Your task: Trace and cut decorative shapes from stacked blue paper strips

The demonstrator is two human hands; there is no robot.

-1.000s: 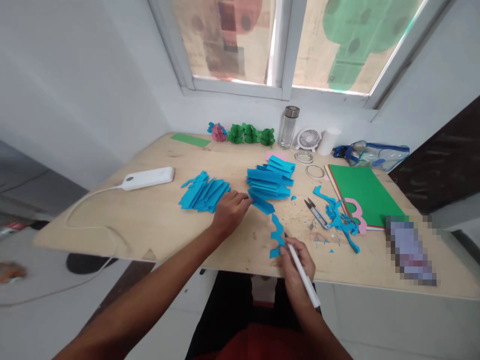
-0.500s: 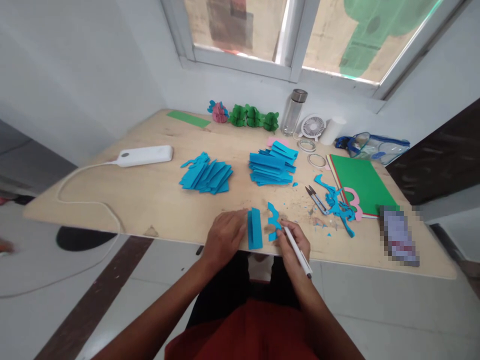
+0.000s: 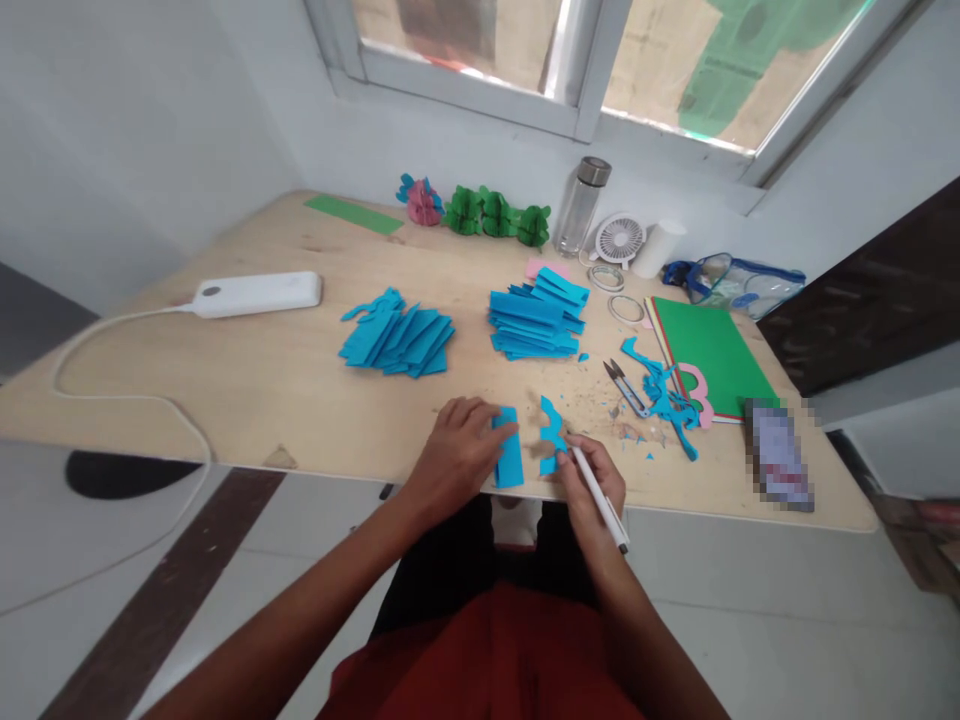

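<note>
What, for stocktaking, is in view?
Folded strip, wavy piece: 1 each, blue, front
Pen: 1, white, front
Strip piles: 2, blue, centre
Scraps: several, blue, pink, right
Snips: 1, dark, right
Sheets: several, green uppermost, right
Blurred object: 1, purplish, right
Bottle, pouch: 1 each, clear, back
Fan, cylinder: 1 each, white, back
Rings: several, pale, back
Ornaments: several, green, pink, back
Device: 1, white, left
Table: 1, wooden, centre
Left hand, right hand: 1 each, front
</note>
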